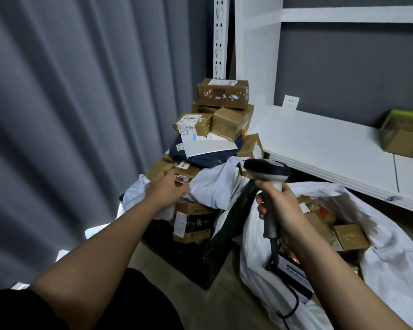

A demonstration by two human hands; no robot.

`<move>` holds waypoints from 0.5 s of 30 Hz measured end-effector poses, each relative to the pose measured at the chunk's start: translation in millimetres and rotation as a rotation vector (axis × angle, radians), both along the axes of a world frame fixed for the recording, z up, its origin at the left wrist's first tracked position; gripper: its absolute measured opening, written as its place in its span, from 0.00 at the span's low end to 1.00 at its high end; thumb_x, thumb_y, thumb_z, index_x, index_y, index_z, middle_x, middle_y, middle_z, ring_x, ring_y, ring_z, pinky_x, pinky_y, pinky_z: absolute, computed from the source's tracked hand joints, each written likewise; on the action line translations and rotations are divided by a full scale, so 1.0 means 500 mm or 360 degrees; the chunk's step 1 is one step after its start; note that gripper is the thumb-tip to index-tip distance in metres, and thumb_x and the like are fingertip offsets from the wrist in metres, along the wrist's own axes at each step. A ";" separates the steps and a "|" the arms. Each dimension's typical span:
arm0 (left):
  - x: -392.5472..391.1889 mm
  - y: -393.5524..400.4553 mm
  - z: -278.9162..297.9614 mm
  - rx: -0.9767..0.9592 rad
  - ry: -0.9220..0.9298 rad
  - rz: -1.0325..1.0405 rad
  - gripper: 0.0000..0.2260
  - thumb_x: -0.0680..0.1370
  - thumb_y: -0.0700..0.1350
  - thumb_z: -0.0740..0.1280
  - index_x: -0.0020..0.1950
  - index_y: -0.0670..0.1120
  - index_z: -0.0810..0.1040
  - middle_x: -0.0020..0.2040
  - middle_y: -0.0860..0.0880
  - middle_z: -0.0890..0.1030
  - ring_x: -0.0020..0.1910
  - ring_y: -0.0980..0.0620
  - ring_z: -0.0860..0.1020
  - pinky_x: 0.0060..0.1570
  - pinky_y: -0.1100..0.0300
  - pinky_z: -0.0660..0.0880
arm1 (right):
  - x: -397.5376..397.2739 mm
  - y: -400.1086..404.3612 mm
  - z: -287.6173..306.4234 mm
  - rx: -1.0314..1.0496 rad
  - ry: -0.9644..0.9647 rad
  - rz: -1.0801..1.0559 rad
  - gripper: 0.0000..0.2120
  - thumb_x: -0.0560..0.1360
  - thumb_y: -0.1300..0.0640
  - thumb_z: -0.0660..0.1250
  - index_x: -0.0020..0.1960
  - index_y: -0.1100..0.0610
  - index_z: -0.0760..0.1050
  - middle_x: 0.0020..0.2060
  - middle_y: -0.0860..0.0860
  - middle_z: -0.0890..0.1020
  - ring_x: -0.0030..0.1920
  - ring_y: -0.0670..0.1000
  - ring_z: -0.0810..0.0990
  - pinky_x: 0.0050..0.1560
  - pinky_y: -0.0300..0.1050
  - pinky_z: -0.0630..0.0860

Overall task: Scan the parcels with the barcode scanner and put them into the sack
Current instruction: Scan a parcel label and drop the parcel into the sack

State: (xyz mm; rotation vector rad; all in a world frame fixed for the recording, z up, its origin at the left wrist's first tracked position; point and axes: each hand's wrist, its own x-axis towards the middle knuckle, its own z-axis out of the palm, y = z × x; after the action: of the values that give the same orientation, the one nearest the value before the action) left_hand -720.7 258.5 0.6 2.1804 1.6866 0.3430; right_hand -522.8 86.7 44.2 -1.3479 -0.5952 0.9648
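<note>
My left hand [169,190] touches a parcel [181,176] at eleven o'clock, grip unclear; my right hand [278,208] grips the barcode scanner [270,177].

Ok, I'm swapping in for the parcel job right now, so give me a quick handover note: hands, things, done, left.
Right hand grips the barcode scanner, aimed toward the pile.
Left hand reaches onto the parcel pile, fingers on a labelled box; grip unclear.
White sack lies open on the right with several boxes already in.
Left: scan and bag the rest of the pile.
</note>
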 end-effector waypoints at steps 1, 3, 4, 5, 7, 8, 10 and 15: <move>-0.025 0.010 -0.004 0.0013 0.0022 0.0137 0.27 0.76 0.59 0.64 0.72 0.51 0.66 0.72 0.43 0.66 0.70 0.41 0.67 0.67 0.47 0.65 | 0.000 0.001 -0.002 -0.0008 -0.0007 0.0003 0.06 0.78 0.59 0.66 0.47 0.56 0.68 0.27 0.52 0.71 0.22 0.48 0.65 0.23 0.39 0.63; -0.078 0.024 -0.026 -0.0139 0.0088 0.0390 0.32 0.75 0.63 0.62 0.74 0.49 0.63 0.73 0.40 0.65 0.71 0.39 0.64 0.68 0.47 0.63 | 0.002 0.001 -0.006 -0.0020 -0.0019 0.0005 0.06 0.78 0.59 0.66 0.47 0.56 0.68 0.27 0.52 0.71 0.22 0.48 0.65 0.23 0.39 0.63; -0.102 0.022 -0.035 -0.0266 0.0101 0.0471 0.35 0.73 0.66 0.61 0.76 0.49 0.61 0.74 0.40 0.62 0.72 0.38 0.61 0.69 0.48 0.61 | 0.002 0.002 -0.009 -0.0025 -0.0024 0.0014 0.06 0.78 0.59 0.66 0.48 0.57 0.69 0.27 0.52 0.71 0.22 0.48 0.65 0.23 0.40 0.63; -0.121 0.025 -0.052 -0.0411 0.0060 0.0525 0.38 0.73 0.68 0.60 0.77 0.50 0.58 0.76 0.39 0.58 0.74 0.39 0.58 0.70 0.49 0.59 | 0.002 0.003 -0.011 -0.0030 -0.0031 0.0023 0.06 0.78 0.59 0.66 0.48 0.57 0.69 0.26 0.52 0.71 0.22 0.48 0.65 0.23 0.40 0.63; -0.138 0.018 -0.059 -0.0663 -0.0119 0.0552 0.41 0.72 0.70 0.60 0.78 0.50 0.54 0.78 0.39 0.52 0.76 0.40 0.53 0.72 0.52 0.55 | -0.003 0.007 -0.015 -0.0037 -0.0037 0.0041 0.07 0.78 0.59 0.66 0.49 0.57 0.68 0.26 0.52 0.72 0.22 0.48 0.65 0.23 0.40 0.64; -0.136 0.016 -0.056 -0.0754 -0.0246 0.0542 0.43 0.71 0.71 0.61 0.79 0.50 0.54 0.78 0.40 0.52 0.76 0.41 0.54 0.72 0.52 0.55 | -0.005 0.009 -0.017 -0.0038 -0.0035 0.0046 0.07 0.78 0.59 0.66 0.49 0.57 0.68 0.26 0.52 0.72 0.22 0.48 0.65 0.23 0.40 0.64; -0.125 0.012 -0.051 -0.0917 -0.0472 0.0576 0.41 0.72 0.69 0.62 0.78 0.49 0.55 0.77 0.43 0.57 0.74 0.39 0.59 0.67 0.50 0.62 | -0.015 0.014 -0.021 -0.0042 -0.0025 0.0066 0.07 0.78 0.59 0.67 0.49 0.58 0.68 0.25 0.51 0.72 0.22 0.48 0.65 0.23 0.39 0.64; -0.106 0.022 -0.053 -0.1156 -0.0996 0.0922 0.30 0.75 0.52 0.70 0.72 0.48 0.62 0.66 0.42 0.68 0.60 0.39 0.73 0.50 0.48 0.77 | -0.034 0.022 -0.032 -0.0074 -0.0038 0.0143 0.09 0.78 0.58 0.67 0.51 0.59 0.67 0.26 0.52 0.72 0.22 0.49 0.66 0.22 0.41 0.64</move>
State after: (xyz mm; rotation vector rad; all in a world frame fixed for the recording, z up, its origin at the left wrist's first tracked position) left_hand -773.7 269.3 -26.1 0.9218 1.6624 0.4144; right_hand -539.7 97.5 28.3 -1.3853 -0.6597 1.0422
